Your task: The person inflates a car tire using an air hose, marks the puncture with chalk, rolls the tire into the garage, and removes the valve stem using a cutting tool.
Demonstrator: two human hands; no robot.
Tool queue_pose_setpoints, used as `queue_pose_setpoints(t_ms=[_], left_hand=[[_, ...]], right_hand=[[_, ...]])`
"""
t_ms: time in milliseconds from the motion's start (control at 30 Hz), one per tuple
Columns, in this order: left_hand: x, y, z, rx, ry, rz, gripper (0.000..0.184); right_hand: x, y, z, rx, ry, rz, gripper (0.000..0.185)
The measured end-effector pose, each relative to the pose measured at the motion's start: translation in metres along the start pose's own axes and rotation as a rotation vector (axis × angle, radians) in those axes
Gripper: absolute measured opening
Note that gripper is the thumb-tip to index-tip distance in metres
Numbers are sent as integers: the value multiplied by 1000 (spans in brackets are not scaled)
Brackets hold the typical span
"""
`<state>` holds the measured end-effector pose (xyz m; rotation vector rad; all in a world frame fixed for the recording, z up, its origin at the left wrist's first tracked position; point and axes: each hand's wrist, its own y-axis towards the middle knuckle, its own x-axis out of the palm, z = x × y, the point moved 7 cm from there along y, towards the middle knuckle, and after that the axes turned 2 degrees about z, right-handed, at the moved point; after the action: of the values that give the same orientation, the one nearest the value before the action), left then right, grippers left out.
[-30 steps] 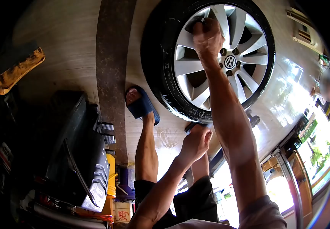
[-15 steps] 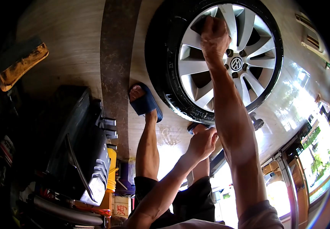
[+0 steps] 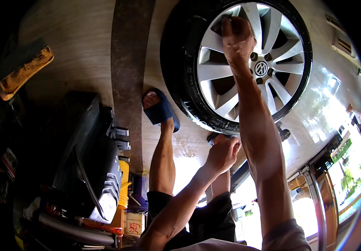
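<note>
A wheel with a black tire (image 3: pixel 180 79) and a silver multi-spoke rim (image 3: pixel 216 72) lies on the floor, its round VW cap (image 3: pixel 261 68) facing up. My right hand (image 3: pixel 238 41) is curled over the rim's upper left part, fingers bent at a gap between spokes near the tire's inner edge. What its fingertips hold, if anything, is hidden. My left hand (image 3: pixel 224 154) is closed in a loose pinch below the tire, above my right foot. Whatever may be between its fingers is too small to name.
A yellow-brown worn piece (image 3: pixel 26 73) is at the far left. Below it stand a black machine (image 3: pixel 78 138) and a yellow container (image 3: pixel 123 184). My sandaled left foot (image 3: pixel 159 109) is left of the tire. Another person (image 3: pixel 358 111) shows at the right edge.
The wheel and floor have shifted slightly right in view. My left hand has moved a little right. My right hand stays curled at the same part of the rim.
</note>
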<state>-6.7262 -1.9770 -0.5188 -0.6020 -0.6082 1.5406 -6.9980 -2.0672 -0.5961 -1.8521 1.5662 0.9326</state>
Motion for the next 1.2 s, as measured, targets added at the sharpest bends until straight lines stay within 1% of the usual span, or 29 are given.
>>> queue_pose_setpoints(t_ms=[33,67,133,200,233,267,333,467,533,667,733,767,833,933,1067,1167,1200], left_hand=[[-4,0,2,0,-5,5,18],[2,0,-4,-109,13,-144,27],[-1,0,-1,-110,-8,-141,27],[1,1,-2,-109,-33,-138,28],[0,1,-2,-67,-47,-76,19],[-2,1,-2,-26,-60,-14,17],[-4,0,0,-39,-57,-16,17],[-7,1,3,-92,-56,-49,17],[-8,1,2,-98,-42,-55,17],[-8,3,-2,-99,12,-45,18],[-8,3,-2,-105,8,-47,18],[-8,3,-2,-110,0,-44,18],[-7,3,-3,-111,-1,-46,18],[-9,5,-2,-101,7,-50,18],[-10,6,-1,-112,26,-71,19],[-10,6,-3,-118,6,-73,19],[-11,6,-5,-119,7,-73,19]], right_hand=[[0,1,1,2,-2,-1,44],[1,3,2,10,-30,-4,44],[1,2,3,52,-45,1,43],[1,-1,-1,25,-26,-11,42],[1,-4,-3,1,-9,-25,41],[0,-4,-4,2,-10,-26,41],[-3,-1,-11,11,-32,-23,38],[0,-1,1,46,-11,31,39],[0,-4,-1,8,14,36,42],[0,-2,-2,-17,-2,18,41],[1,-1,5,77,-21,20,38],[1,-1,5,77,-22,20,38],[-2,-2,1,2,67,98,37],[1,-4,3,-33,-2,42,35],[0,-6,2,-8,-2,47,33],[2,-6,11,28,19,85,32],[-4,-7,7,-41,19,165,32]])
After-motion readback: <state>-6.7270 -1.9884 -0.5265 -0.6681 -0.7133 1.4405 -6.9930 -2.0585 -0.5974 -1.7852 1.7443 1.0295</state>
